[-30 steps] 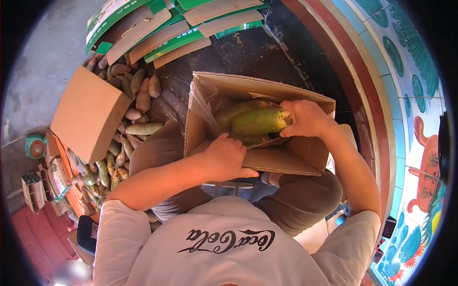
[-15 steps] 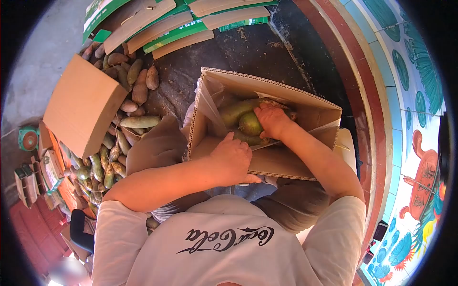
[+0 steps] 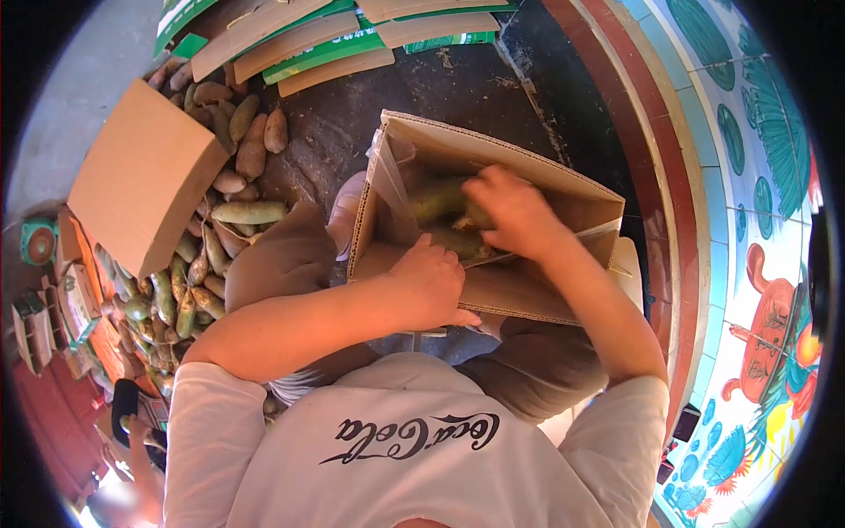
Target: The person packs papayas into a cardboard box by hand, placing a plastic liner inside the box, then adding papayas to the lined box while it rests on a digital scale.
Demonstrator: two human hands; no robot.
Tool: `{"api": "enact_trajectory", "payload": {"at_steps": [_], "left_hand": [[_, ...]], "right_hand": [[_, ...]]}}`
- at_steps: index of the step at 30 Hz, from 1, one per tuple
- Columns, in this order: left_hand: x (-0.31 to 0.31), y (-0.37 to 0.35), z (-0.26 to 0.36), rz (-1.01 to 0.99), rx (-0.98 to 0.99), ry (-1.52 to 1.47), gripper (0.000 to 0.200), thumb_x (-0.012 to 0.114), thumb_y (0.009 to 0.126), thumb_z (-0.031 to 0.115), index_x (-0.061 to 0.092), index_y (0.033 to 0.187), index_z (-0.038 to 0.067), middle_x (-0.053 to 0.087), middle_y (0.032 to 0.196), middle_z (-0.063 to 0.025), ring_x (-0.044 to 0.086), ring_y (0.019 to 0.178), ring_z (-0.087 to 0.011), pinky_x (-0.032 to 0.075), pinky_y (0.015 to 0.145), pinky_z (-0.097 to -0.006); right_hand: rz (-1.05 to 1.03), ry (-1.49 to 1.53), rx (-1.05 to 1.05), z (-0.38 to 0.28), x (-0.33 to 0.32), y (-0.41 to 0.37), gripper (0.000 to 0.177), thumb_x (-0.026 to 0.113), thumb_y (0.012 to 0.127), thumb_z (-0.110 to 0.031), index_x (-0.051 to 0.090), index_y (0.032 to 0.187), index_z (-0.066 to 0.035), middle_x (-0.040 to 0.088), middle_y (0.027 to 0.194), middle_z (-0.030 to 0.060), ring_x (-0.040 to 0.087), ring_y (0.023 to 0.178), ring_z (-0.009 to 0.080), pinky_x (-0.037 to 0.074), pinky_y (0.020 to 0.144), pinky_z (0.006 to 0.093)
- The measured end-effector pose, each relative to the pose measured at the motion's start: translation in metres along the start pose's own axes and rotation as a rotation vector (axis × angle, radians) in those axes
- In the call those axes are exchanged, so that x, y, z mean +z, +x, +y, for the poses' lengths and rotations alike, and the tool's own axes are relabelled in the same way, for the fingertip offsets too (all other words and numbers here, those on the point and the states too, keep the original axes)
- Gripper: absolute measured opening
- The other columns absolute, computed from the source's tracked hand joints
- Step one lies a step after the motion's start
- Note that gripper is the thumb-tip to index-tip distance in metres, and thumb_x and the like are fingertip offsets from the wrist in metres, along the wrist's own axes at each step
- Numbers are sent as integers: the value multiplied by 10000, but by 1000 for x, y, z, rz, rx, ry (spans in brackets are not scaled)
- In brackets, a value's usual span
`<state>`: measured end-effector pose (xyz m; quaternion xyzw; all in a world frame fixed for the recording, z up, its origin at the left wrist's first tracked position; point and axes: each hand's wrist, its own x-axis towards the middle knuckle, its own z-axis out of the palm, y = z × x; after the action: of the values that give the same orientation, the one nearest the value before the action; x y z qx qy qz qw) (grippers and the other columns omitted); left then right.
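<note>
An open cardboard box (image 3: 528, 295) stands tilted between my knees, with a clear plastic liner inside. Several green tubers (image 3: 436, 201) lie at its bottom. My left hand (image 3: 429, 280) is wrapped over the near left edge of the box, fingers on the inside and thumb outside. Inside the box, over the tubers, is my right hand (image 3: 515, 211), slightly blurred, its fingers curved and apart. The fingers are beside a green tuber, and nothing is seen gripped in them.
A heap of tubers (image 3: 251, 150) covers the floor to the left, partly under a closed cardboard box (image 3: 145, 176). Flattened green cartons (image 3: 326, 57) lie beyond. Another person's arm (image 3: 139, 449) shows at lower left. A painted wall (image 3: 713, 264) curves along the right.
My right hand has lifted a little off the tubers and its fingers have spread. My left hand stays on the box edge. The other person's arm has come into view at lower left.
</note>
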<state>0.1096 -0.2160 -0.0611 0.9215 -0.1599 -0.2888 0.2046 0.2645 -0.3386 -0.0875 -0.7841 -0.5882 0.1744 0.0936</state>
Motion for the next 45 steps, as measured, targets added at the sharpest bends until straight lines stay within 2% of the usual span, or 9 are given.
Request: {"api": "enact_trajectory", "payload": {"at_steps": [4,7,14,21,24,33,39,42,45], "left_hand": [[-5,1,-1,-38,3,-14,735,482,804,622,592,1008,-75,586,1036,-215,533,1051,-328,294,1029,-464],[-2,3,0,-47,9,1,735,476,808,622,593,1010,-75,590,1026,-209,536,1047,-327,296,1029,-458],[-1,3,2,-50,13,1,722,493,805,612,597,1017,-70,596,1026,-207,542,1042,-322,307,1023,-451],[-5,3,2,-64,-6,9,720,510,801,601,584,1049,-70,588,1048,-210,532,1060,-321,306,1025,-459],[-4,2,4,-105,1,36,720,519,798,595,576,1059,-74,584,1045,-210,530,1059,-324,305,1026,-460],[2,1,1,3,13,18,703,546,784,583,575,1026,-76,583,1020,-209,537,1044,-325,319,1014,-460],[-5,4,0,7,-27,46,700,567,760,597,576,1016,-54,588,1015,-209,548,1029,-327,338,981,-465],[-4,3,-2,35,-62,37,722,571,752,605,562,1081,-38,582,1057,-206,528,1070,-330,334,981,-485],[4,1,-11,305,45,103,737,564,756,614,544,1149,-9,566,1123,-195,498,1119,-331,325,988,-500]], "right_hand": [[335,346,116,-16,-66,-36,587,752,592,-56,477,1110,-68,495,1126,162,499,1084,351,425,911,399],[340,490,172,-13,-64,-52,559,737,608,-28,479,1103,-49,487,1145,167,486,1107,356,407,939,393],[-110,163,226,20,-15,-43,545,737,649,-103,523,1148,-54,505,1207,146,472,1150,315,394,968,365],[-290,-225,2,18,49,-2,496,766,646,-243,571,1072,-80,579,1027,133,547,1023,289,452,875,366],[-379,-278,83,23,61,12,467,741,679,-292,568,1049,-67,570,1068,124,548,1025,281,463,855,372],[-429,-465,231,10,79,31,542,708,734,-369,541,1152,-66,538,1132,135,514,1078,291,474,846,348],[-413,-476,194,12,72,30,619,705,716,-466,543,1156,-62,545,1127,139,522,1080,301,475,858,358],[-475,-324,237,6,55,29,549,697,731,-426,560,1114,-58,577,1091,144,551,1055,294,474,861,371],[-151,-221,292,9,31,5,441,666,764,-367,571,1051,-46,609,1035,149,577,1011,296,473,851,394]]}}
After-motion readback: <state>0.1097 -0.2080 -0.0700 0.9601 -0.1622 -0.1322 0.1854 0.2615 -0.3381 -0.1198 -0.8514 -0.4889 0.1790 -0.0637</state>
